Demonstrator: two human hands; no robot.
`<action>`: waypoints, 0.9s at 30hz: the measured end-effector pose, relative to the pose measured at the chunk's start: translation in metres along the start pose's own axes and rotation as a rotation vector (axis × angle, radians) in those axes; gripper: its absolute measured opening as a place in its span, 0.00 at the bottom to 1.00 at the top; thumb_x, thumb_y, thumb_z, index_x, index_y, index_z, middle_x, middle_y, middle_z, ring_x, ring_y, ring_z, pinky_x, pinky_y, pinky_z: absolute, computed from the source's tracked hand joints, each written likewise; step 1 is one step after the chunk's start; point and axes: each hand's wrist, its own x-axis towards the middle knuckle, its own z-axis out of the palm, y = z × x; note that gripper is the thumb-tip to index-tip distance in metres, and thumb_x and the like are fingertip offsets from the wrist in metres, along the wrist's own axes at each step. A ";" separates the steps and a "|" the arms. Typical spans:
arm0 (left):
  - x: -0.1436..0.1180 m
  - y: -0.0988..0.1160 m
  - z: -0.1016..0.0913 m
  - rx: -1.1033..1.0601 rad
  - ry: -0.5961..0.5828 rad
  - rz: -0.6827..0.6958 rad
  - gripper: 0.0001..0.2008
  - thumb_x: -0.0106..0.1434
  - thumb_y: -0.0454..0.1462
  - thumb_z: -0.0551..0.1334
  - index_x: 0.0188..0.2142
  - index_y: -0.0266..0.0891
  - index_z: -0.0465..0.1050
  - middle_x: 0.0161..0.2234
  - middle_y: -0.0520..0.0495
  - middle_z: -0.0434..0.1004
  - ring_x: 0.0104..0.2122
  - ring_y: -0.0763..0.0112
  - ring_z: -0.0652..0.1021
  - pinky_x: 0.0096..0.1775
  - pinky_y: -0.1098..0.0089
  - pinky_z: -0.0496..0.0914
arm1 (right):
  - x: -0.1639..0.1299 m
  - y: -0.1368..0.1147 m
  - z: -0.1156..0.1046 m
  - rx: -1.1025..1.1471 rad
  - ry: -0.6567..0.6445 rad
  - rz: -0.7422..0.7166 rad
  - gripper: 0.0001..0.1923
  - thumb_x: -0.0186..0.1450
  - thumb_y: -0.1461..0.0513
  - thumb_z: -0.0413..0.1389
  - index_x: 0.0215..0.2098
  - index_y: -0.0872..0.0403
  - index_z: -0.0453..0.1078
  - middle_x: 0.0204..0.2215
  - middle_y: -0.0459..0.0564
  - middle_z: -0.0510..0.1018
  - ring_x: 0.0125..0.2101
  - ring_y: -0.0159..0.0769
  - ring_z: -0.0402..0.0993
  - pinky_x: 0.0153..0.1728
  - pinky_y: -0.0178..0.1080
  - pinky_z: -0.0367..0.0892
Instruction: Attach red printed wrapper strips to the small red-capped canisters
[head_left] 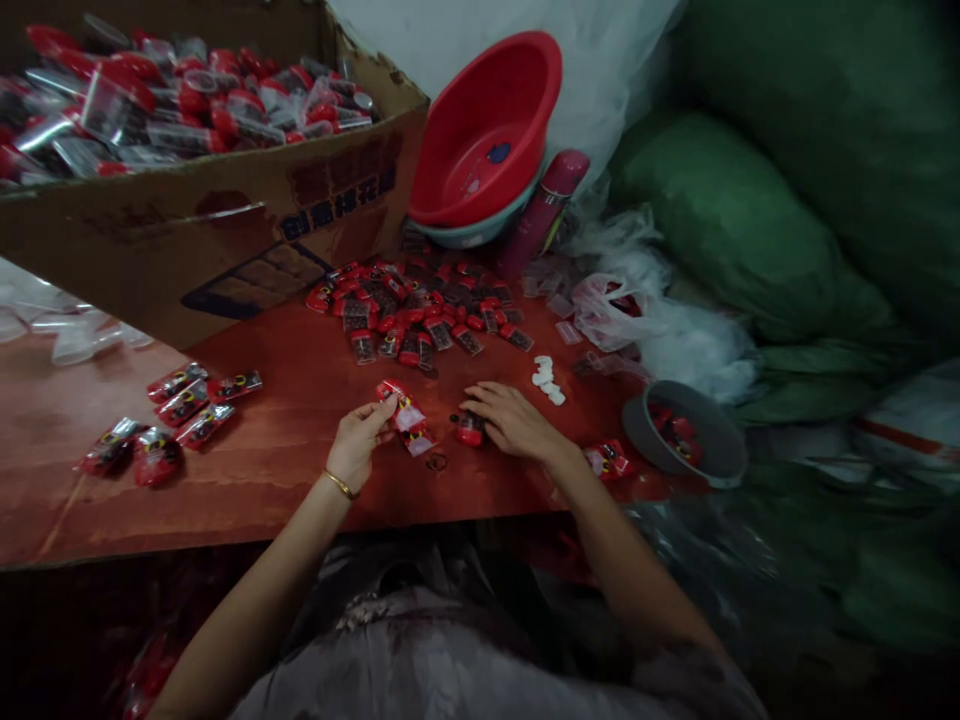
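My left hand (358, 440) pinches a small clear packet with red contents (403, 414), lifted just above the red-brown table (300, 460). My right hand (510, 418) rests palm down on the table, fingers over a small red capped item (470, 430). A small dark ring (436, 462) lies on the table between the hands. Just beyond both hands lies a pile of red-capped clear items (420, 310). A few white pieces (546, 380) sit right of the pile.
A large cardboard box (217, 230) full of packed red items stands at the back left. Finished packets (169, 415) lie at left. Stacked red basins (484, 140), a red flask (541, 210), a grey bowl (686, 432) and green sacks (787, 200) are at right.
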 end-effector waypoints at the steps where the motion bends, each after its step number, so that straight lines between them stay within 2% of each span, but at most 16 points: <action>1: -0.001 -0.001 0.001 0.002 -0.003 -0.011 0.22 0.32 0.47 0.74 0.22 0.35 0.72 0.20 0.51 0.75 0.21 0.77 0.73 0.27 0.75 0.64 | -0.002 0.001 0.000 -0.004 -0.022 -0.013 0.18 0.60 0.67 0.53 0.48 0.51 0.70 0.55 0.53 0.68 0.56 0.45 0.58 0.52 0.50 0.57; 3: -0.002 -0.003 0.000 -0.001 -0.006 -0.027 0.22 0.33 0.48 0.73 0.23 0.35 0.72 0.21 0.50 0.75 0.21 0.76 0.73 0.27 0.74 0.64 | -0.005 -0.003 0.002 0.002 -0.039 -0.012 0.14 0.60 0.60 0.57 0.44 0.52 0.71 0.52 0.54 0.71 0.53 0.46 0.62 0.50 0.49 0.59; 6: -0.004 -0.003 -0.003 -0.005 -0.014 -0.037 0.23 0.32 0.49 0.73 0.23 0.35 0.72 0.21 0.50 0.75 0.22 0.76 0.74 0.27 0.75 0.63 | -0.015 -0.013 0.008 -0.005 -0.005 0.037 0.21 0.58 0.54 0.59 0.48 0.53 0.69 0.51 0.56 0.71 0.49 0.47 0.66 0.48 0.49 0.60; 8: -0.005 -0.002 -0.005 -0.007 -0.019 -0.042 0.23 0.31 0.49 0.73 0.22 0.35 0.71 0.21 0.50 0.75 0.22 0.76 0.74 0.27 0.75 0.63 | -0.022 -0.019 0.015 -0.007 0.042 0.062 0.23 0.59 0.54 0.58 0.51 0.52 0.66 0.53 0.57 0.69 0.50 0.48 0.66 0.49 0.50 0.60; 10: -0.005 -0.002 -0.006 -0.011 -0.022 -0.050 0.23 0.31 0.48 0.74 0.22 0.35 0.71 0.20 0.50 0.75 0.22 0.75 0.74 0.27 0.74 0.63 | -0.030 -0.022 0.023 0.016 0.085 0.098 0.19 0.61 0.56 0.56 0.50 0.52 0.67 0.53 0.56 0.70 0.50 0.46 0.67 0.48 0.49 0.62; 13: -0.007 -0.003 -0.007 -0.019 -0.022 -0.065 0.24 0.30 0.49 0.74 0.22 0.35 0.72 0.21 0.49 0.75 0.22 0.75 0.74 0.27 0.74 0.64 | -0.039 -0.029 0.028 0.052 0.187 0.196 0.16 0.61 0.57 0.56 0.46 0.53 0.68 0.44 0.56 0.76 0.43 0.46 0.72 0.43 0.47 0.66; 15: -0.009 -0.004 -0.006 -0.025 -0.022 -0.077 0.24 0.29 0.49 0.74 0.22 0.35 0.72 0.21 0.49 0.75 0.22 0.75 0.74 0.28 0.74 0.64 | -0.042 -0.040 0.025 0.079 0.287 0.219 0.17 0.61 0.56 0.56 0.46 0.53 0.68 0.40 0.55 0.78 0.39 0.45 0.74 0.40 0.46 0.68; 19: -0.013 -0.007 -0.001 -0.024 -0.001 -0.051 0.24 0.29 0.49 0.74 0.21 0.35 0.73 0.20 0.50 0.75 0.22 0.76 0.73 0.28 0.73 0.64 | -0.039 -0.077 0.007 0.219 0.437 0.138 0.17 0.60 0.57 0.56 0.47 0.50 0.67 0.38 0.51 0.79 0.37 0.39 0.76 0.39 0.40 0.71; 23: -0.017 -0.013 0.005 0.018 -0.001 0.041 0.22 0.31 0.49 0.73 0.18 0.34 0.72 0.20 0.50 0.74 0.22 0.77 0.71 0.28 0.74 0.63 | -0.028 -0.107 -0.002 0.297 0.485 0.100 0.17 0.59 0.59 0.56 0.47 0.50 0.67 0.36 0.50 0.79 0.36 0.37 0.77 0.38 0.38 0.72; 27: -0.018 -0.018 0.005 0.032 -0.014 0.074 0.22 0.32 0.50 0.72 0.15 0.36 0.69 0.18 0.53 0.72 0.20 0.79 0.69 0.26 0.75 0.61 | -0.021 -0.114 0.005 0.290 0.483 0.112 0.15 0.59 0.59 0.56 0.45 0.51 0.68 0.34 0.50 0.79 0.34 0.37 0.77 0.37 0.38 0.72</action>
